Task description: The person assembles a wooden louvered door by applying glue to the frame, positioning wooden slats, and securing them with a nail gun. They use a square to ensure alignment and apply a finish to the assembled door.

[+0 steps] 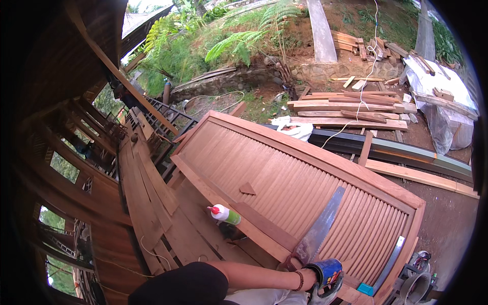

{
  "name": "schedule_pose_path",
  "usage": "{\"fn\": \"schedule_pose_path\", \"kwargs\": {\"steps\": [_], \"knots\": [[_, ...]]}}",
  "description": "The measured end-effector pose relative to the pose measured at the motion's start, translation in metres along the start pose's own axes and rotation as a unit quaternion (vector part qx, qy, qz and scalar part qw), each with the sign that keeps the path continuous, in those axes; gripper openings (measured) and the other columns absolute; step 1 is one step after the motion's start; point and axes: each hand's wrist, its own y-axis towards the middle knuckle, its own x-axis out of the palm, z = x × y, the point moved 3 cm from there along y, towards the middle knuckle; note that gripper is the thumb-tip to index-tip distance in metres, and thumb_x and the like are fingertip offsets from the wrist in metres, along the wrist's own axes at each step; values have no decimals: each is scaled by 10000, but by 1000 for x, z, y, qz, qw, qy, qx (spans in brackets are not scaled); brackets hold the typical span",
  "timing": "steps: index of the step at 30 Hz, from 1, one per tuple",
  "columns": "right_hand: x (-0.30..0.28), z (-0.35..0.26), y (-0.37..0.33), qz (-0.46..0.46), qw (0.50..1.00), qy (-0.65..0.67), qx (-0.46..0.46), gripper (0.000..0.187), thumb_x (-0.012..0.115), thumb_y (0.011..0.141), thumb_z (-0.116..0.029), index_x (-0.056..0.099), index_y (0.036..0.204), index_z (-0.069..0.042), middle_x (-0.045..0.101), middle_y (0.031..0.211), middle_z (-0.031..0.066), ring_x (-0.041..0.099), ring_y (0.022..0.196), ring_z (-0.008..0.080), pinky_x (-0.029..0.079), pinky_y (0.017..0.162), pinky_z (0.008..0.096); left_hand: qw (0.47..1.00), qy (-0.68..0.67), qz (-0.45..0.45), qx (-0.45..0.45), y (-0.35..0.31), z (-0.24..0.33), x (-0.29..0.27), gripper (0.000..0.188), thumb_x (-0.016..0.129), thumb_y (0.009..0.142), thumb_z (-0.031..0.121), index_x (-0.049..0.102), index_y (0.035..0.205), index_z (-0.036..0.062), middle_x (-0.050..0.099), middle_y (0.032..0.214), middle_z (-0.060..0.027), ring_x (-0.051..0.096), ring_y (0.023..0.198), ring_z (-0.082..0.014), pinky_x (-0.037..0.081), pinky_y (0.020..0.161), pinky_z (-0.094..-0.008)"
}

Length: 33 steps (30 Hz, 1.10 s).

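Observation:
My left forearm comes in from the lower left under a black sleeve, with a bracelet at the wrist. In a greyish glove, my left hand (328, 293) is closed round a blue can (330, 269) with a colourful label, at the near edge of a louvred wooden door panel (264, 157). A handsaw (321, 223) lies across the slats just beyond the can. To the right of the hand is a try square (389, 265) with a teal handle. My right hand is out of sight.
On the panel's left frame rests a white glue bottle (225, 214) with a red cap. A small triangular wood offcut (247, 188) lies on the slats. Loose boards (147, 178) run along the left. Timber stacks (351, 109) lie beyond; a bucket (414, 288) stands lower right.

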Motion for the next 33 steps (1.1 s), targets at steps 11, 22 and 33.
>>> {"fn": "schedule_pose_path", "kwargs": {"steps": [11,22,33], "knots": [[15,-2,-4,-20,987,131,94,835,758,858,-262,292,1515,-40,476,1425,176,541,1172,252,494,931,349,999,40,22,-3,-28,0,-3,182,577,814,109,704,885,0,672,1024,-182,657,969,-334,549,825,-414],[-23,35,7,-16,977,103,188,743,702,896,-206,308,1498,-22,492,1412,138,528,1159,206,463,938,322,990,-4,130,44,23,0,9,148,629,752,89,630,886,27,635,866,-138,653,885,-328,533,779,-429],[-86,86,48,59,917,296,262,739,682,890,-164,287,1504,-47,449,1446,118,495,1253,224,442,1017,351,976,-151,145,58,138,55,-65,130,658,810,129,691,901,42,686,886,-149,662,847,-344,523,780,-426]]}}
